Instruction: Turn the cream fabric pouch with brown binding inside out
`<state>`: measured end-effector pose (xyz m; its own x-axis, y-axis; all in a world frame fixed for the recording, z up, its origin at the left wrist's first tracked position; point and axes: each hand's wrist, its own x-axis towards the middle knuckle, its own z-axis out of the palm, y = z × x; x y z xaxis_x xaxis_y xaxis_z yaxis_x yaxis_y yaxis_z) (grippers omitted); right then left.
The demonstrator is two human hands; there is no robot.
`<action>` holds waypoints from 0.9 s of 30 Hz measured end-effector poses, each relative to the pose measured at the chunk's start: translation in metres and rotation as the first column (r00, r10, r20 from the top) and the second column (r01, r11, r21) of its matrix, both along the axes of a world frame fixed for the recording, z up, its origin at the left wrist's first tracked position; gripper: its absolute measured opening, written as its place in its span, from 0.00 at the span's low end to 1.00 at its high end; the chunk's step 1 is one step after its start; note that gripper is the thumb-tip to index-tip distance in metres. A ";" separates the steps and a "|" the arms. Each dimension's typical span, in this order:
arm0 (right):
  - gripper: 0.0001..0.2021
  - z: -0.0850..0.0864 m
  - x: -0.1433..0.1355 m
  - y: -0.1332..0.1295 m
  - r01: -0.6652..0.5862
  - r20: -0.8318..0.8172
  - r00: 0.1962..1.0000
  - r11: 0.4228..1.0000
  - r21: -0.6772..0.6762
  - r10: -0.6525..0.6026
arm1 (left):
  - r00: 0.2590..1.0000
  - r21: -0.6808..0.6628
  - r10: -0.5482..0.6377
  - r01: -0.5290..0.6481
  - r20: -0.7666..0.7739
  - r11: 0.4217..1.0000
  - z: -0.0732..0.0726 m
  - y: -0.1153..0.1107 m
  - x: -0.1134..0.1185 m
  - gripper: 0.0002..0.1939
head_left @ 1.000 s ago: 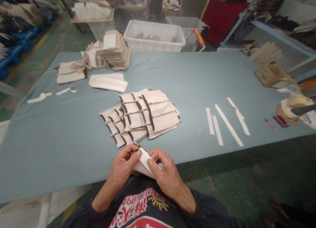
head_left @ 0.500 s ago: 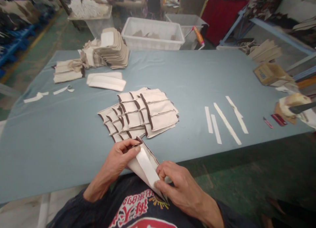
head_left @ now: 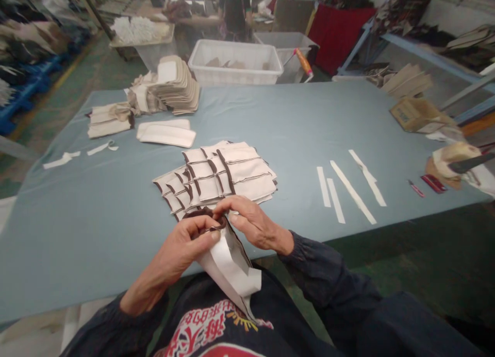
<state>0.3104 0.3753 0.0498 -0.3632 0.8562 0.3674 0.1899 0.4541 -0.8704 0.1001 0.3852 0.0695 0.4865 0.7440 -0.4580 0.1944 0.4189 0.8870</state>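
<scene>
Trailing from the left hand [head_left: 188, 242], apparently pinched: white strip [head_left: 227, 264].

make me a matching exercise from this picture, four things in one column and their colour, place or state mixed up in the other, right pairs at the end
Things
1. left hand
2. brown-edged panels
3. large background cloth
4. four loose strips

Descriptions
A. red
B. pinching the held fabric
C. laid out to the right of the panels
D. overlapping in a pile on the table

Right pairs
1-B
2-D
3-A
4-C
</scene>
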 end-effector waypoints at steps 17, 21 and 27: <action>0.13 0.013 -0.024 -0.005 0.014 0.339 0.935 0.963 0.269 -0.108 | 0.996 0.104 0.087 -0.086 -0.009 0.991 -0.001 -0.018 -0.004 0.14; 0.17 0.016 -0.024 -0.013 0.022 0.396 0.914 0.985 0.172 -0.089 | 0.998 0.216 0.044 -0.032 -0.051 0.976 0.001 -0.018 -0.001 0.15; 0.11 0.014 -0.017 -0.026 -0.003 0.410 0.912 0.999 -0.052 0.025 | 0.992 0.263 -0.009 0.042 -0.122 0.964 -0.004 -0.020 -0.005 0.16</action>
